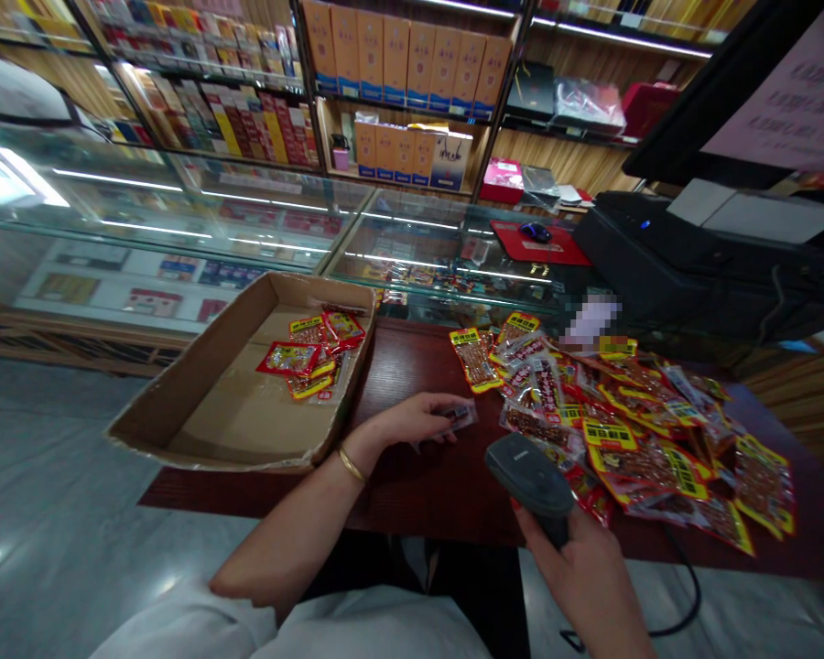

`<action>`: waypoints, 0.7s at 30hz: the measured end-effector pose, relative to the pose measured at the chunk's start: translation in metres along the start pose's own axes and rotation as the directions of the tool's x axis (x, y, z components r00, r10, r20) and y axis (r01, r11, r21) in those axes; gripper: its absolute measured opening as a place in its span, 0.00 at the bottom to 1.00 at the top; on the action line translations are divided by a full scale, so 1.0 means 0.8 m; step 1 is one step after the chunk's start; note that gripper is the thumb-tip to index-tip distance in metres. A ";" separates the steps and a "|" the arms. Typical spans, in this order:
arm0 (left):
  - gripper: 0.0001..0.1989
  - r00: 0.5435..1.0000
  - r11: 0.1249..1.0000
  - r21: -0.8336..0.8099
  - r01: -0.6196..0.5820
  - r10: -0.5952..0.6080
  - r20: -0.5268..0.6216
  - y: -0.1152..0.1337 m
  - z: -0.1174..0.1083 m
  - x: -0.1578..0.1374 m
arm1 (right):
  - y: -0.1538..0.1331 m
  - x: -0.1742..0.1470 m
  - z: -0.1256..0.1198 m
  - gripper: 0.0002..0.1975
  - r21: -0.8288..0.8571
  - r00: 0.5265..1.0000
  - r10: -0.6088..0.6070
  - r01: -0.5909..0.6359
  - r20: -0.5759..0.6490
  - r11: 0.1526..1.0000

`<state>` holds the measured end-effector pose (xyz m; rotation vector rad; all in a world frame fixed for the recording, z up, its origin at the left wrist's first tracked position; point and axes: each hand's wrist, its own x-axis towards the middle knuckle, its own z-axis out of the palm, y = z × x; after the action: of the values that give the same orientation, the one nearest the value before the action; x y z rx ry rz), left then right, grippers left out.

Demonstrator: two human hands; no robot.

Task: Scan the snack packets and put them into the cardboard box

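Note:
My right hand (580,558) is wrapped round the handle of a dark barcode scanner (528,471), its head tilted over the table. Between the fingers of my left hand (422,416) is a small clear plastic packet (462,415); its contents are too blurred to make out. A gold bangle (352,463) circles my left wrist. Right of the scanner lies a heap of red and yellow snack packets (649,462). To the left stands an open cardboard box (226,421), with several similar snack packets (309,357) lying at its right end.
The dark wooden table (412,348) adjoins a glass display counter (261,210). Behind the heap are a black checkout machine (714,256), a monitor (762,101) and a mouse (536,231) on a red mat. The scanner's cable (693,595) hangs at the front. A person (24,91) stands far left.

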<state>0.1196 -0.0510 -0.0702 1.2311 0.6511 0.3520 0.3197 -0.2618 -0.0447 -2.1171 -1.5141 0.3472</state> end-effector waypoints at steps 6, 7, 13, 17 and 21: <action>0.17 0.994 0.986 -0.167 0.005 -0.023 -0.108 0.000 0.003 0.002 | 0.019 0.004 0.030 0.23 0.304 0.976 0.190 -0.215 0.111 0.928; 0.17 0.989 0.981 -0.196 -0.007 -0.022 -0.147 -0.003 0.003 0.003 | 0.024 0.006 0.038 0.24 0.360 0.968 0.214 -0.246 0.128 0.900; 0.14 0.903 0.938 -0.313 -0.148 0.000 -0.429 -0.011 0.007 0.030 | 0.052 0.010 0.070 0.30 0.649 0.955 0.208 -0.295 0.210 0.701; 0.13 0.886 0.915 -0.356 -0.192 0.005 -0.463 0.018 0.024 0.082 | 0.052 0.009 0.067 0.29 0.677 0.957 0.181 -0.287 0.225 0.678; 0.19 0.906 0.869 -0.430 -0.245 0.047 -0.421 0.061 0.049 0.146 | 0.050 0.008 0.065 0.29 0.670 0.956 0.200 -0.292 0.213 0.682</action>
<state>0.2387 0.0021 -0.0482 0.7348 0.7613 0.8610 0.3289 -0.2522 -0.1088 -1.6747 -0.9128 0.9982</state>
